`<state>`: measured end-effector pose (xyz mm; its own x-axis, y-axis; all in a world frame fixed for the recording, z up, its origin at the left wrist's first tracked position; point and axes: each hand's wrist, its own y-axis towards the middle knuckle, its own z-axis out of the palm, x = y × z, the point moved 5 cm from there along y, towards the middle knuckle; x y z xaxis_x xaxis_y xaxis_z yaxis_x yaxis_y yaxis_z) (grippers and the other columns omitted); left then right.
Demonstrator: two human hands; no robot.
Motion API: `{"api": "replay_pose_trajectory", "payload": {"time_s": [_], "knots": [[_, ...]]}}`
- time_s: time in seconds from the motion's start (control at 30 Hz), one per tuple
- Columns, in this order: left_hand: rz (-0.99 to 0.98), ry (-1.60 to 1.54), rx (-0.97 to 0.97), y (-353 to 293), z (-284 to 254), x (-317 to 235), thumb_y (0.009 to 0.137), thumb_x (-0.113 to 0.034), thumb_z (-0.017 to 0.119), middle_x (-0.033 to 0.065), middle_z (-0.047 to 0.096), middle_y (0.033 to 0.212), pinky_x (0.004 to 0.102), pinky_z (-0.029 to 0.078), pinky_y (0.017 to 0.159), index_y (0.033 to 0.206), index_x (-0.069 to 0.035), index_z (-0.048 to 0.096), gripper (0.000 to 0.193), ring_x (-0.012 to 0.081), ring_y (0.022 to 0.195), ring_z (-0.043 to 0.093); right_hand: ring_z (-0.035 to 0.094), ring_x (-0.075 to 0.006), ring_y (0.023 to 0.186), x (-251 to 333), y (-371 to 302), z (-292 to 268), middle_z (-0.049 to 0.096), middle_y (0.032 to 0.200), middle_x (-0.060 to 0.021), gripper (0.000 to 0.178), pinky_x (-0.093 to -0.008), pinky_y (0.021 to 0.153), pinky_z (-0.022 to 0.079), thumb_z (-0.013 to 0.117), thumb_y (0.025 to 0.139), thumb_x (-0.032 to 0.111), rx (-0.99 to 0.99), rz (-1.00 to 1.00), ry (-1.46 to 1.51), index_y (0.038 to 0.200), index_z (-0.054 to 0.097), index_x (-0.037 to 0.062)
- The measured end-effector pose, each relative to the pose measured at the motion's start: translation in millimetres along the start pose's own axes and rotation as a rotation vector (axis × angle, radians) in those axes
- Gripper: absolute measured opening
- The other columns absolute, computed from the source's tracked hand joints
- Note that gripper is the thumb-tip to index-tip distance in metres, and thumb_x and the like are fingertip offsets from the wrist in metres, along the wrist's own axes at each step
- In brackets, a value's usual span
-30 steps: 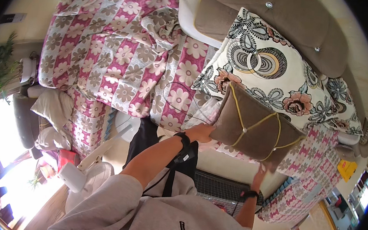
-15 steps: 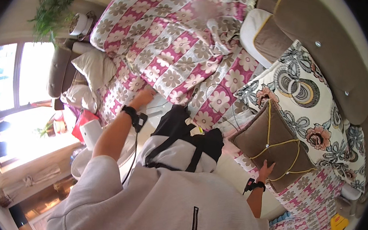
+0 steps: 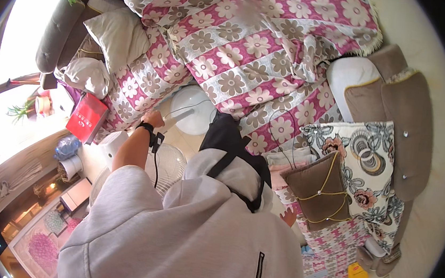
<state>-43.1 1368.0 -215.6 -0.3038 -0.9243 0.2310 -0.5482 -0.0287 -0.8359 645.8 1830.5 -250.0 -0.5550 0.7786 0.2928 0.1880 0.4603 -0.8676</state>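
Observation:
My left hand [image 3: 153, 118], a black strap on its wrist, hovers between the flowered sofa cover and a white standing fan. Its fingers point away, so I cannot tell whether they are curled round anything. The fan's round base [image 3: 188, 101] is beyond it, and the fan's wire grille [image 3: 171, 163] shows beside my forearm. At the right, my right hand [image 3: 288, 216] is partly hidden by my grey top; its visible fingers are apart and seem to hold nothing. Closest to it is a brown cushion [image 3: 311, 186] with yellow cord, leaning on a white patterned cushion [image 3: 369, 169].
A pink-and-grey flowered cover [image 3: 230, 54] drapes the sofa ahead. Pale cushions [image 3: 117, 38] lie at its left end. A red box [image 3: 86, 118] stands by the windowsill. Thin cords run near the fan base. A yellow item [image 3: 358, 274] is at lower right.
My view has shifted and turned, revealing more of the fan and red box. My right hand has come off the brown cushion, back toward my body. My left hand is farther from the fan base.

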Motion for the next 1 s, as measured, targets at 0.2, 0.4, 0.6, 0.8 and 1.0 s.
{"api": "replay_pose_trajectory", "payload": {"time_s": [0.2,0.4,0.6,0.8,1.0], "knots": [[-0.168,0.101,0.257,55.3,50.3,23.8,0.063,-0.049,0.085,0.0105,0.062,0.133,0.0513,0.049,0.099,0.135,-0.011,0.058,0.086,0.0309,0.122,0.059,0.061,-0.0227,0.104,86.1,-104.1,36.2,0.061,0.116,-0.0108,0.044,-0.0392,0.080,0.056,0.057,0.094,0.022,0.049,-0.157,-0.292,0.136,0.055,0.0093],[-0.237,-0.025,0.442,111.2,122.2,54.8,0.062,-0.050,0.086,0.0117,0.066,0.123,0.0466,0.053,0.095,0.127,-0.009,0.063,0.080,0.0290,0.113,0.065,0.062,-0.0195,0.103,149.2,-124.0,75.8,0.063,0.118,-0.0107,0.040,-0.0339,0.083,0.055,0.056,0.098,0.022,0.118,-0.152,-0.526,0.134,0.055,0.0049],[-0.228,-0.181,0.312,106.6,133.8,61.4,0.057,-0.035,0.088,0.0122,0.070,0.117,0.0370,0.056,0.092,0.118,-0.007,0.068,0.070,0.0260,0.109,0.068,0.061,-0.0166,0.104,191.9,-128.5,106.5,0.063,0.115,-0.0077,0.037,-0.0311,0.085,0.053,0.057,0.097,0.020,0.194,-0.226,-0.549,0.131,0.056,0.0059],[-0.241,-0.206,0.345,93.3,153.3,67.2,0.057,-0.031,0.085,0.0156,0.071,0.109,0.0378,0.057,0.087,0.120,0.000,0.060,0.074,0.0288,0.104,0.069,0.060,-0.0193,0.110,225.6,-128.8,117.6,0.062,0.120,-0.0080,0.035,-0.0335,0.087,0.053,0.053,0.100,0.024,0.231,-0.293,-0.813,0.129,0.059,0.0054],[-0.223,-0.243,0.301,61.4,209.9,82.9,0.056,-0.034,0.085,0.0177,0.070,0.106,0.0417,0.057,0.086,0.118,0.002,0.057,0.077,0.0324,0.100,0.069,0.060,-0.0217,0.114,241.1,-122.6,115.3,0.063,0.126,-0.0112,0.035,-0.0351,0.088,0.053,0.050,0.101,0.021,0.226,-0.335,-0.850,0.129,0.059,0.0047]]}}
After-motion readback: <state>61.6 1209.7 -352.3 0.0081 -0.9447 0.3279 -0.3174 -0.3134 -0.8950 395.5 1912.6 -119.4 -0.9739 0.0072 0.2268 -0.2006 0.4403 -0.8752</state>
